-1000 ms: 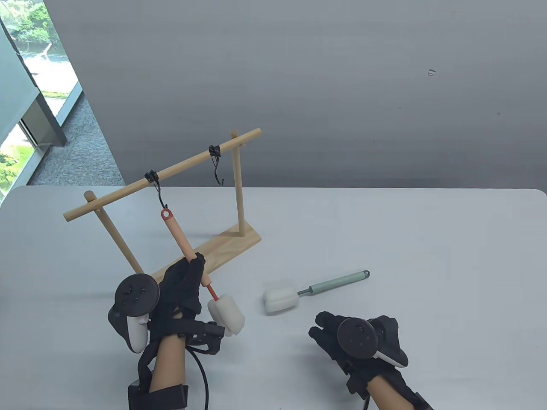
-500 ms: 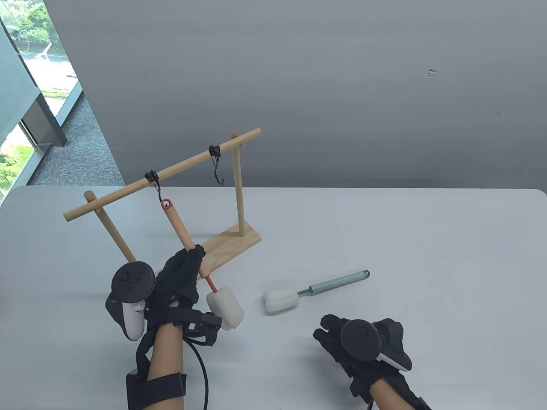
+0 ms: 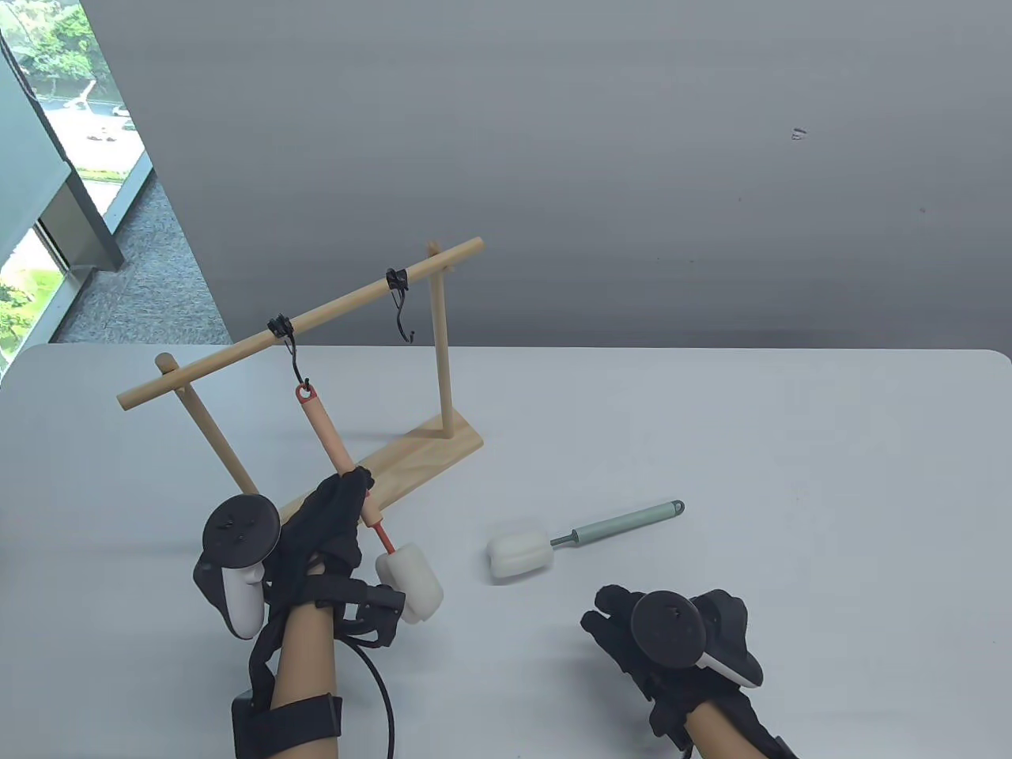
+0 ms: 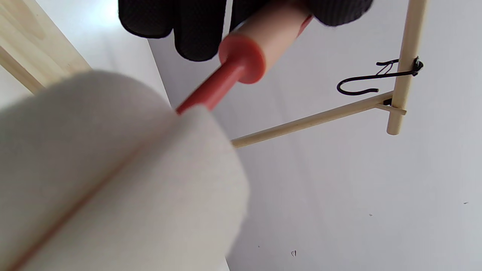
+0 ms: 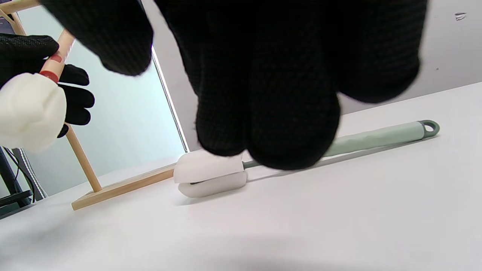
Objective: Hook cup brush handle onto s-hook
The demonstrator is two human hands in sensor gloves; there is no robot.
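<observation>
My left hand (image 3: pixel 336 514) grips the peach handle of a cup brush (image 3: pixel 336 451) with a red stem and white sponge head (image 3: pixel 409 583). The handle's red end loop (image 3: pixel 304 390) sits at the lower curl of the left black s-hook (image 3: pixel 294 360) on the wooden rack's crossbar (image 3: pixel 300 324); whether it is threaded I cannot tell. The left wrist view shows the sponge (image 4: pixel 113 180), the handle (image 4: pixel 263 41) under my fingers and the second s-hook (image 4: pixel 361 81), which is bare. My right hand (image 3: pixel 632 624) rests empty on the table.
A second cup brush (image 3: pixel 585 534) with a pale green handle and white sponge lies on the table between the rack's base (image 3: pixel 443 447) and my right hand; it also shows in the right wrist view (image 5: pixel 376 137). The bare s-hook (image 3: pixel 405 316) hangs near the right post.
My left hand raised the brush toward the left hook, then eased down and left; the red loop now hangs at the hook's curl. The right hand drew back slightly.
</observation>
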